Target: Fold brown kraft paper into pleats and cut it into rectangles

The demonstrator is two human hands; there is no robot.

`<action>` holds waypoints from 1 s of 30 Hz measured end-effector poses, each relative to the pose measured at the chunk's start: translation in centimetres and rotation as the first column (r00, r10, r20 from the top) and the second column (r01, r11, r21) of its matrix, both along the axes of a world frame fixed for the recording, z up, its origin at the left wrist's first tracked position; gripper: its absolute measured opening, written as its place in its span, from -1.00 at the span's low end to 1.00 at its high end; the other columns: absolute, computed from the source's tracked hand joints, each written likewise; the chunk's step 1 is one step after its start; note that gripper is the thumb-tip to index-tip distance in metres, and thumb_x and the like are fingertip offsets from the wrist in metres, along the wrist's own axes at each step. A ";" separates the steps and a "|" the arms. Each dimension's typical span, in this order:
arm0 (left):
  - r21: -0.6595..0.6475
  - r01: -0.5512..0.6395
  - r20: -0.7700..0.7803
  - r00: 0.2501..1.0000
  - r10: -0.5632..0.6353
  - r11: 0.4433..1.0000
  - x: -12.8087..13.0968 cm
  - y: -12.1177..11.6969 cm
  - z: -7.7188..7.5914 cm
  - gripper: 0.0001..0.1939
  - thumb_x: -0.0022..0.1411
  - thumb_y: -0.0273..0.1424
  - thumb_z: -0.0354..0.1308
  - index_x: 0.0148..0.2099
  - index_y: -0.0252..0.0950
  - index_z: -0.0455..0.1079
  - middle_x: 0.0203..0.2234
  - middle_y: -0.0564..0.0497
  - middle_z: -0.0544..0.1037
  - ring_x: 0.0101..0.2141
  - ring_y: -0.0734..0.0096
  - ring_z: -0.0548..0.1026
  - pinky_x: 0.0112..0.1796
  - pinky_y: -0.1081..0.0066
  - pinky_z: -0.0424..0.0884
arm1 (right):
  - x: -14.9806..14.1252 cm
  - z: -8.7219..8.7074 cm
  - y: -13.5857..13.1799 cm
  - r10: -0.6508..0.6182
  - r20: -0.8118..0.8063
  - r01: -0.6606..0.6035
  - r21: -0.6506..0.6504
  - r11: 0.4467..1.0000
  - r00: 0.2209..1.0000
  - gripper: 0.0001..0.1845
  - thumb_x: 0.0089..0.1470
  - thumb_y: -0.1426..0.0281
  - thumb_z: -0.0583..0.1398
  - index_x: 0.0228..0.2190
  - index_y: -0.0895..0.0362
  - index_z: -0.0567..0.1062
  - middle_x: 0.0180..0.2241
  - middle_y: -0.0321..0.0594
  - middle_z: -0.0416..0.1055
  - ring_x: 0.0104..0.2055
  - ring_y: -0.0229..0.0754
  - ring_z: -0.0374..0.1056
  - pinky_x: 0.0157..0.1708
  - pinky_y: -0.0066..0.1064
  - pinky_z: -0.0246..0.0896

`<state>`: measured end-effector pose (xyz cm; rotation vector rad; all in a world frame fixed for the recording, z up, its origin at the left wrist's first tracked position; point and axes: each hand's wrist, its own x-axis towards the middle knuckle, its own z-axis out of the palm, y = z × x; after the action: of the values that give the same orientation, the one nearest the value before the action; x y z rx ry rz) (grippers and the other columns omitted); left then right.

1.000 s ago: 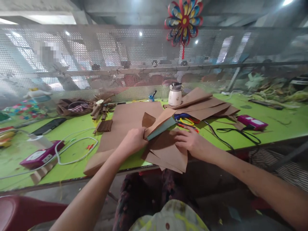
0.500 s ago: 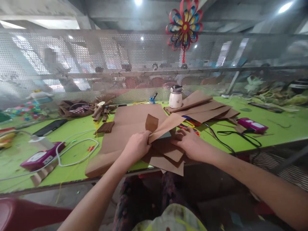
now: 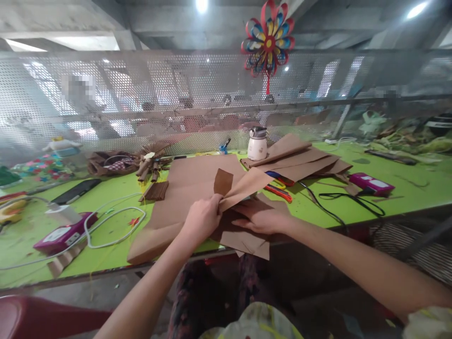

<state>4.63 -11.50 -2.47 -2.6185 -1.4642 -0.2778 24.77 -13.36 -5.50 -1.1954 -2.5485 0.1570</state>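
Observation:
My left hand point(image 3: 204, 215) is closed, pinching the near end of a folded brown paper strip point(image 3: 249, 188). The strip slants up to the right. A small darker brown paper piece point(image 3: 223, 181) sticks up just behind my left fingers. Beneath the strip, my right hand point(image 3: 264, 217) reaches in from the right with its fingers stretched out over loose paper; its fingertips are partly hidden. Cut brown paper pieces point(image 3: 247, 244) lie at the table's front edge below it. A large brown paper sheet point(image 3: 197, 176) spreads under and behind my left hand.
A bottle point(image 3: 257, 144) stands behind, beside stacked brown paper point(image 3: 300, 162). An orange-handled cutter point(image 3: 278, 192) lies right of the strip. Purple power strips point(image 3: 371, 184) and cables are on both sides of the green table point(image 3: 406, 188). A phone point(image 3: 76, 190) lies at left.
My right hand has moved left, under the strip, and its fingers have straightened. The loose paper near it has shifted, uncovering the orange cutter. My left hand keeps its pinch.

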 end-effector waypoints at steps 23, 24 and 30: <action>0.005 0.029 -0.001 1.000 -0.029 1.000 0.2 -0.7 -1.4 -0.73 0.14 -0.47 -0.04 -0.08 -0.26 0.30 -0.32 -0.09 0.58 -0.34 0.08 0.54 -0.43 0.32 0.30 | 2.4 -0.6 -4.7 -0.131 0.064 0.136 -0.083 0.987 0.989 -0.40 0.13 0.04 0.07 0.13 0.04 0.32 0.21 -0.08 0.17 0.25 0.11 0.03 0.18 0.01 -0.04; 0.010 0.035 -0.010 0.999 -0.035 0.999 0.2 -0.7 -1.5 -0.73 0.15 -0.48 -0.04 -0.08 -0.26 0.29 -0.33 -0.09 0.57 -0.34 0.08 0.54 -0.44 0.32 0.30 | 2.2 -0.7 -4.7 -0.126 0.055 0.130 -0.085 0.988 0.990 -0.39 0.14 0.04 0.07 0.15 0.03 0.30 0.23 -0.09 0.15 0.26 0.11 0.02 0.18 0.02 -0.04; 0.008 0.101 -0.038 0.994 -0.100 0.995 0.4 -1.5 -1.7 -0.76 0.14 -0.52 -0.06 -0.13 -0.27 0.27 -0.30 -0.07 0.53 -0.32 0.11 0.52 -0.45 0.31 0.33 | 0.0 -2.3 -2.5 -0.145 -0.146 0.141 -0.043 0.989 0.979 -0.47 0.18 0.25 0.07 0.17 0.05 0.24 0.12 -0.11 0.31 0.16 0.01 0.19 0.15 -0.09 0.07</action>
<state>5.02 -13.03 -4.15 -2.6787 -1.3182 -0.2436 24.74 -15.90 -7.83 -1.3221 -2.3315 0.2449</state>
